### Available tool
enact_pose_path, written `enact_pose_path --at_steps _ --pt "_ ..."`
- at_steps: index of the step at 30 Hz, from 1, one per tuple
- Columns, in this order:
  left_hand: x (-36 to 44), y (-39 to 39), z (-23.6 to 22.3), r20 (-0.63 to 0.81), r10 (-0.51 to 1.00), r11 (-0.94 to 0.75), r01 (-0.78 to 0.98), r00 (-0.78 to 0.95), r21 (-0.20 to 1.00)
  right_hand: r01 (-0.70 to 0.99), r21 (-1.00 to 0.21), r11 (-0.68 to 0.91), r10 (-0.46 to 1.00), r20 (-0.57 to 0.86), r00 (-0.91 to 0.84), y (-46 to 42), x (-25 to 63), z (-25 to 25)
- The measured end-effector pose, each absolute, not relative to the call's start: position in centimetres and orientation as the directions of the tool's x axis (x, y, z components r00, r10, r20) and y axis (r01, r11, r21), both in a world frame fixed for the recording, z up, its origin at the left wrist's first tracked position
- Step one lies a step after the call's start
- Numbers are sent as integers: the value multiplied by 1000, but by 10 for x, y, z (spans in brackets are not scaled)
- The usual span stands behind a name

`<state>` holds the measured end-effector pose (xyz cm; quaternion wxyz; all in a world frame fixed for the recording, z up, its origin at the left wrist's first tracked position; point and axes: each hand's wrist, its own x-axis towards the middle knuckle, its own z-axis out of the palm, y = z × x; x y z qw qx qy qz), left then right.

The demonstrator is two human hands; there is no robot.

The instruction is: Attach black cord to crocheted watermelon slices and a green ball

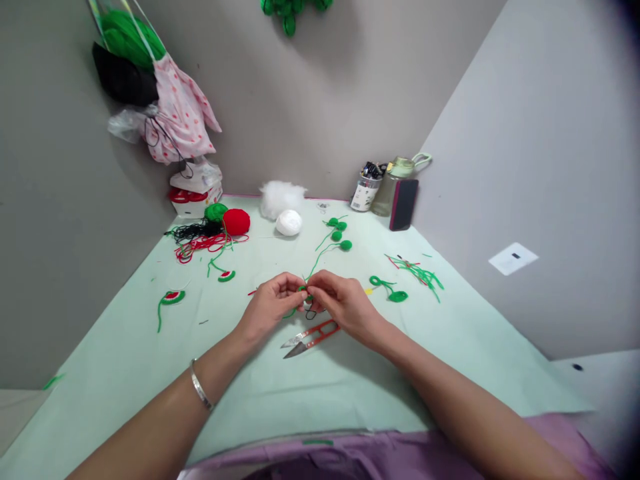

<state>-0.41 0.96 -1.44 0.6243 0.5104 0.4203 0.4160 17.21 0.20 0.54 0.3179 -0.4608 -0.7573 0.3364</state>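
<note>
In the middle of the table, my left hand (pixel 273 303) pinches a small green crocheted piece (pixel 303 289), mostly hidden by the fingers. My right hand (pixel 345 303) meets it there, thumb and fingertips pressed together; what lies between them is too small to make out. A loop of black thread (pixel 311 314) hangs below the fingertips. Just under my right hand lie orange-handled thread snips (pixel 309 339), blades pointing left. Right of the hands rests a green leaf-shaped piece (pixel 398 297) with a curled stem.
Small watermelon-slice pieces (pixel 173 297) lie left. Further back are a red yarn ball (pixel 236 222), tangled black yarn (pixel 200 231), a white yarn ball (pixel 289 223) and stuffing (pixel 283 199). Green balls (pixel 345 245) and yarn ends (pixel 423 273) lie right, before a phone (pixel 404 205) and bottle (pixel 387 190).
</note>
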Motion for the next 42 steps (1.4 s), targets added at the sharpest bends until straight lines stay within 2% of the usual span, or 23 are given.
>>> enact_pose_path --at_steps 4,8,11,13,15,17,19,23,26,33,42 --pt "-3 8 -17 -87 934 106 -36 345 994 586 -698 412 900 212 -381 5 173 5" --pt "-2 8 -21 -83 923 87 6 377 996 518 -778 356 911 166 -377 9 174 7" --pt "1 7 -23 -97 917 87 44 387 995 340 -887 313 944 253 -210 15 179 14" --pt "2 5 -22 -131 901 126 41 414 991 141 -963 231 970 217 -108 18 185 22" --pt "2 4 -21 -172 876 193 -2 451 981 -42 -996 74 984 80 -158 21 190 28" --pt "0 4 -20 -204 852 259 -48 482 965 -137 -988 -75 965 -37 -259 23 196 32" --pt "-2 5 -20 -220 840 293 -73 496 953 -197 -974 -113 968 -62 -245 28 202 33" --pt "-6 8 -22 -228 835 329 -123 501 936 -337 -942 11 999 0 33 40 218 32" --pt "-7 9 -23 -238 823 356 -143 515 923 -401 -913 72 986 4 169 49 231 32" --pt "-6 8 -22 -228 815 364 -164 533 917 -457 -873 171 951 24 310 59 251 32" --pt "-8 10 -24 -239 803 381 -163 545 910 -458 -857 235 927 56 371 61 260 33"
